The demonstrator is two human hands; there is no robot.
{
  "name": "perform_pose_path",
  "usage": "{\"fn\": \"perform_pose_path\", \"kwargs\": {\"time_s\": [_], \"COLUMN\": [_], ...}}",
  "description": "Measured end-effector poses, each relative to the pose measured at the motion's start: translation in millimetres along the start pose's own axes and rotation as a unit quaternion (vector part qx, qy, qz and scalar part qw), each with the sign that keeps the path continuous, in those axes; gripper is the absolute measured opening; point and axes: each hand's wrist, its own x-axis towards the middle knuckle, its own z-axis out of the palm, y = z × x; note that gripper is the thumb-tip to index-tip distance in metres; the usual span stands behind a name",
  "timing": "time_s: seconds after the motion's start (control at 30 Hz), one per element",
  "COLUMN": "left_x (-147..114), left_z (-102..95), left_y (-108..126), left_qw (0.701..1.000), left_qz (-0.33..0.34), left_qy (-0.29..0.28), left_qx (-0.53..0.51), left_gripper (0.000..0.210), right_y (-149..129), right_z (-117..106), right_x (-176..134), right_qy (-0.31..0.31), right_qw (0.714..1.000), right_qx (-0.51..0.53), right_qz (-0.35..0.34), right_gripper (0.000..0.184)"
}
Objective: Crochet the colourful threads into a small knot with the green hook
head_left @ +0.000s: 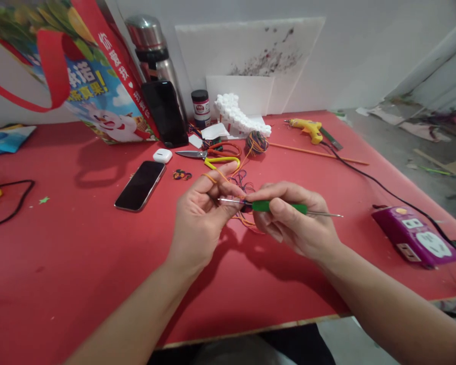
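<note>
My right hand [304,220] is closed around the green grip of a double-ended crochet hook [261,206]. One metal end points left across the fingertips of my left hand [197,218]; the other sticks out to the right. Between thumb and fingers, my left hand pinches a small dark crochet piece [246,207], mostly hidden by the fingers. Orange yarn [223,175] passes over the raised left index finger and runs toward a multicoloured yarn ball [256,144]. Loose strands [243,177] lie behind and below the hands.
Scissors [213,153], a flat phone [140,185], an earbud case [162,155] and small crocheted bits [182,175] lie on the red table [99,284]. Behind stand a gift bag [110,96], upright phone [165,114] and flask [146,35]. Rightward are a glue gun [307,129] and purple power strip [414,235].
</note>
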Motion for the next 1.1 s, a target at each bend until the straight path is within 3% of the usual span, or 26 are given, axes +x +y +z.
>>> {"fn": "perform_pose_path", "kwargs": {"time_s": [0.27,0.5,0.73,1.1], "left_x": [0.2,-1.3,-1.0,-5.5], "left_z": [3.4,-0.9,-0.9,4.4], "left_y": [-4.2,-1.6,0.4,-0.8], "left_qw": [0.999,0.998,0.994,0.993], "left_qz": [0.014,0.034,0.025,-0.008], "left_qy": [0.025,0.007,0.023,0.080], "left_qx": [-0.020,0.053,0.104,0.086], "left_gripper": [0.039,0.038,0.034,0.058], "right_y": [1.3,3.5,5.4,8.7], "right_z": [7.5,5.8,3.4,14.1], "right_x": [3.4,4.6,3.1,-2.2], "right_qy": [0.086,0.079,0.059,0.107], "right_qw": [0.996,0.996,0.998,0.991], "right_qx": [0.033,0.035,0.022,-0.068], "right_qz": [0.000,0.003,0.003,-0.039], "right_gripper": [0.019,0.016,0.014,0.017]}}
